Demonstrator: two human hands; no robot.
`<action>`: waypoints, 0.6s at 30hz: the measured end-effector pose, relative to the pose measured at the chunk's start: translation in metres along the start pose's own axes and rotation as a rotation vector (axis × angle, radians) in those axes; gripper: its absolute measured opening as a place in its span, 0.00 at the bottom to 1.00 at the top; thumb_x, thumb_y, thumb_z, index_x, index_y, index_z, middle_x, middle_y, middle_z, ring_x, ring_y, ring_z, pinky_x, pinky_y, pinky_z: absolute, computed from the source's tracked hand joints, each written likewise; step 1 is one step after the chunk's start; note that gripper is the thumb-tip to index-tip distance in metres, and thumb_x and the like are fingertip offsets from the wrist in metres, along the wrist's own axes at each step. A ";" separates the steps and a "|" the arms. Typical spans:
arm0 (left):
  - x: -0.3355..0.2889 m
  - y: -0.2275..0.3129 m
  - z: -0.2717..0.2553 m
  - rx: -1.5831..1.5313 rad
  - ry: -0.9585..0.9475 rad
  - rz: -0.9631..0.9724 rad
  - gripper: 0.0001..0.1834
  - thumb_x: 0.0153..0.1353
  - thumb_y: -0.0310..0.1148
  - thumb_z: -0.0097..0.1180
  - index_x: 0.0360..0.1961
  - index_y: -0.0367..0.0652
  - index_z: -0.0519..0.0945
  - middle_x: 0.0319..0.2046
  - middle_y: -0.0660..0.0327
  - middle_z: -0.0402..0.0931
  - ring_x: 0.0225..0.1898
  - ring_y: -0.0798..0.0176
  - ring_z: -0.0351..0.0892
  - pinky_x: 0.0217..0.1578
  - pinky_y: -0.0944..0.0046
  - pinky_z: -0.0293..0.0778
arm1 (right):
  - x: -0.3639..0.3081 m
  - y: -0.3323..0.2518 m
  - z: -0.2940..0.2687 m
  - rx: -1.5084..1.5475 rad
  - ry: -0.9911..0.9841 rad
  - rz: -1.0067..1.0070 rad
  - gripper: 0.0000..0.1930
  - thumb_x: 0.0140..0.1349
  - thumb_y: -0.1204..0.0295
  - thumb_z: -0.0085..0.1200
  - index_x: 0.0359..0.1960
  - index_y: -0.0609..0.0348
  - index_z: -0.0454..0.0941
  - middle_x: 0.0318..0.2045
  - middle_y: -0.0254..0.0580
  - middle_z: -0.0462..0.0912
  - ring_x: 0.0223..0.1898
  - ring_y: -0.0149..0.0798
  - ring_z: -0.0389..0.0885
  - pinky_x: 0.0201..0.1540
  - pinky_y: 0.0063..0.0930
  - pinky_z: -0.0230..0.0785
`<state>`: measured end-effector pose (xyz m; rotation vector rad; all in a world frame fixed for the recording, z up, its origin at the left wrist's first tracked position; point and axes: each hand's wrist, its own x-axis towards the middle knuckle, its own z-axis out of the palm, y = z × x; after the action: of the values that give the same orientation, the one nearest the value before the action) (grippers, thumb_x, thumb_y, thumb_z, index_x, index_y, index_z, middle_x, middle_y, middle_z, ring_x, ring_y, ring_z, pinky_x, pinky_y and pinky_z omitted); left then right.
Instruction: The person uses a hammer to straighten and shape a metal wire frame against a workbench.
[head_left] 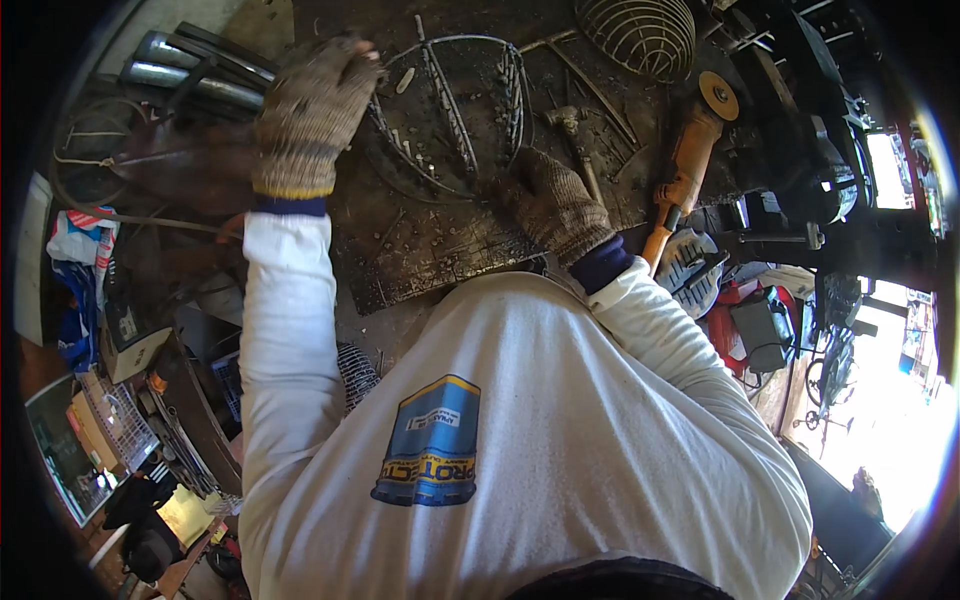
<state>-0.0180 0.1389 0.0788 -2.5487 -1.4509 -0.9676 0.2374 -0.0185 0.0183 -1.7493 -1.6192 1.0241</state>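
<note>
As I look down from the head camera, this is what I can make out:

Left grip: my left hand (312, 112), in a knitted work glove, is curled shut at the upper left edge of the wire frame (450, 115). The fingers are folded over the outer ring there; I cannot see the wire itself under the glove.

Right grip: my right hand (552, 200), also gloved, lies knuckles up on the lower right rim of the same frame. The fingers are bent down loosely; I cannot tell whether they clasp the wire or only press on it.

Wire frame: a round, half-built cage of thin metal rods, lying flat on the dark, scorched desk (420, 260), between my two hands.

Hammer (575, 135): lying on the desk just beside the frame's right side, near my right hand, untouched.

Angle grinder (690, 160): orange body, disc end pointing away from me, lying to the right of the hammer, well apart from both hands.

Wire basket (640, 35): a finished domed one, at the far edge of the desk.

Metal pipes (190, 70): stacked at the far left, beyond my left hand.
</note>
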 end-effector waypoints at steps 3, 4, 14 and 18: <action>0.039 0.001 0.014 0.182 -0.442 -0.104 0.28 0.69 0.57 0.48 0.54 0.46 0.81 0.55 0.52 0.80 0.60 0.45 0.75 0.61 0.50 0.70 | 0.003 0.000 0.005 -0.121 -0.005 -0.003 0.22 0.64 0.56 0.59 0.47 0.64 0.79 0.42 0.61 0.85 0.46 0.60 0.83 0.49 0.47 0.74; 0.045 -0.004 0.020 0.184 -0.436 -0.103 0.28 0.69 0.57 0.48 0.54 0.46 0.81 0.55 0.52 0.80 0.60 0.45 0.75 0.61 0.50 0.70 | 0.003 0.002 0.007 -0.120 -0.014 0.004 0.22 0.65 0.55 0.60 0.48 0.64 0.80 0.40 0.59 0.85 0.44 0.57 0.84 0.48 0.45 0.74; 0.053 -0.035 0.039 0.002 -0.595 -0.039 0.24 0.68 0.50 0.54 0.53 0.43 0.81 0.52 0.51 0.81 0.56 0.45 0.77 0.57 0.52 0.71 | 0.012 0.004 0.011 -0.028 -0.055 0.124 0.25 0.65 0.52 0.58 0.47 0.64 0.82 0.39 0.62 0.85 0.44 0.59 0.83 0.49 0.46 0.74; 0.059 -0.034 0.038 0.007 -0.641 -0.056 0.22 0.69 0.50 0.53 0.51 0.44 0.82 0.49 0.51 0.82 0.55 0.45 0.78 0.56 0.51 0.72 | 0.019 0.008 0.011 -0.106 -0.075 0.164 0.24 0.65 0.52 0.58 0.48 0.64 0.82 0.41 0.62 0.84 0.45 0.58 0.83 0.50 0.46 0.73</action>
<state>-0.0048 0.2160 0.0716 -2.9765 -1.6369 -0.1244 0.2325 -0.0016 0.0024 -1.9628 -1.6235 1.1083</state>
